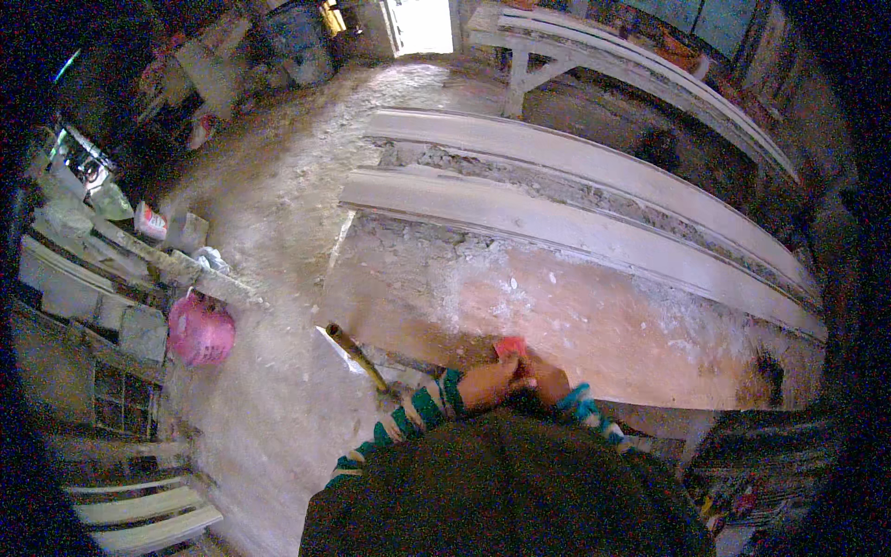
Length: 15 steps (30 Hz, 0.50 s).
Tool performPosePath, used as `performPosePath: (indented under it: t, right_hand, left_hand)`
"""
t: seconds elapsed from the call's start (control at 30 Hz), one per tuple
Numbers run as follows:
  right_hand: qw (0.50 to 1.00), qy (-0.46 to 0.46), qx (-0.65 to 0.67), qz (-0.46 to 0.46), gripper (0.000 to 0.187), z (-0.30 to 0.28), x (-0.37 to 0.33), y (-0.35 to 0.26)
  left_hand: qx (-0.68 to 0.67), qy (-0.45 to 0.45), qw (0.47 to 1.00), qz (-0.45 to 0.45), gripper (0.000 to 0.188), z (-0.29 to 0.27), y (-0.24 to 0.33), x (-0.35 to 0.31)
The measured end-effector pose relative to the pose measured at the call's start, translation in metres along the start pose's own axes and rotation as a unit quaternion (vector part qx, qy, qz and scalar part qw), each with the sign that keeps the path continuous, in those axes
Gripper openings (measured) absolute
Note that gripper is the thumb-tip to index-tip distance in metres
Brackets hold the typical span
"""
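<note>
My left hand (484, 384) and my right hand (548, 375) meet close in front of my body, over the near edge of a work table (594, 320). A small flat red piece (509, 347) sticks out from between their closed fingertips. Its kind does not show; it could be folded paper or cloth. Fingers of both hands are bent around it, and the right palm is hidden. White dust and flakes lie on the brownish tabletop beyond the hands. Two long pale moulded boards (557, 218) lie side by side along its far part.
Left of my arm, a bamboo-like tube (357, 356) leans at the table's corner. A pink perforated basket (201, 330) stands further left, near stacked boards (93, 306). Slatted wood (148, 515) lies lower left. Another long bench (640, 65) stands behind, near a bright doorway (419, 26).
</note>
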State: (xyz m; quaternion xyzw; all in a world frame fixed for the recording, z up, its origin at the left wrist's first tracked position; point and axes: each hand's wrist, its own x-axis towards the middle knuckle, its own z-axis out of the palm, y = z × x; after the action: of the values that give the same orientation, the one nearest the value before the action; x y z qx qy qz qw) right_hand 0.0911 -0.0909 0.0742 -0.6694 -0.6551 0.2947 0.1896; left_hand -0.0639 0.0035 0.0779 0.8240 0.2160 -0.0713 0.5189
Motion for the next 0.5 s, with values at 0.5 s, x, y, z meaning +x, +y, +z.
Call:
performPosePath:
  t: [0.5]
  right_hand:
    - [0.997, 0.008, -0.004, -0.076, 0.051, 0.009, -0.001, -0.003]
  left_hand:
    - [0.021, 0.015, 1.000, 0.003, 0.075, 0.007, -0.019, -0.004]
